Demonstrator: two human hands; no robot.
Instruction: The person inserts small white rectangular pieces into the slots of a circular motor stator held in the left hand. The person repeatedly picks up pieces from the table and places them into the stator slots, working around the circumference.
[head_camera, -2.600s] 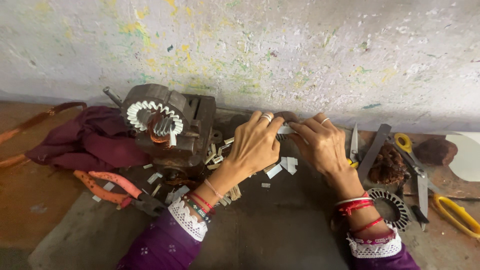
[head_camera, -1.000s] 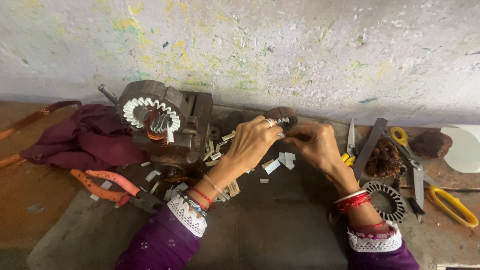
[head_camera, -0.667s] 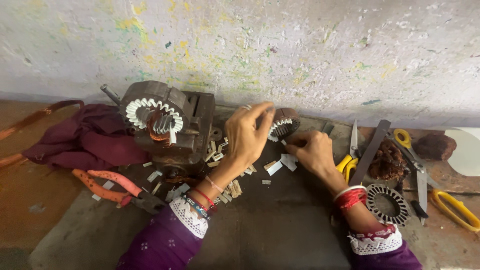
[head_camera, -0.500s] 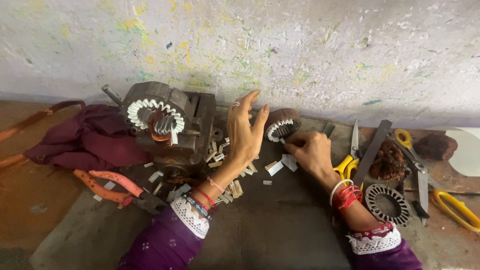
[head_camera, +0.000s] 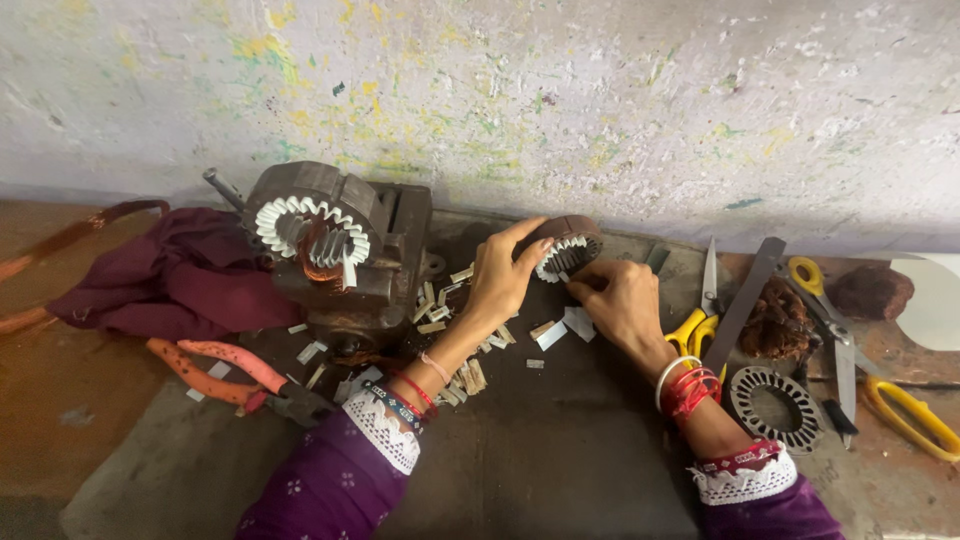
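My left hand (head_camera: 500, 285) props the small stator (head_camera: 566, 246) with fingers spread, my right hand (head_camera: 620, 300) pinches its slot paper, which may tear if the stator rolls.

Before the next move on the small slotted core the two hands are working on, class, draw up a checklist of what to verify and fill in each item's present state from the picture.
1. Left hand steadies the small slotted core: ok, its fingers rest on the core's left side.
2. Right hand is at the core: ok, its fingertips meet the lower edge.
3. White slot liners seated all round: cannot tell, only the near teeth show.
4. Spare paper strips within reach: ok, they lie on the mat below the hands.
5. Yellow-handled scissors clear of the right wrist: not ok, they lie right beside it.
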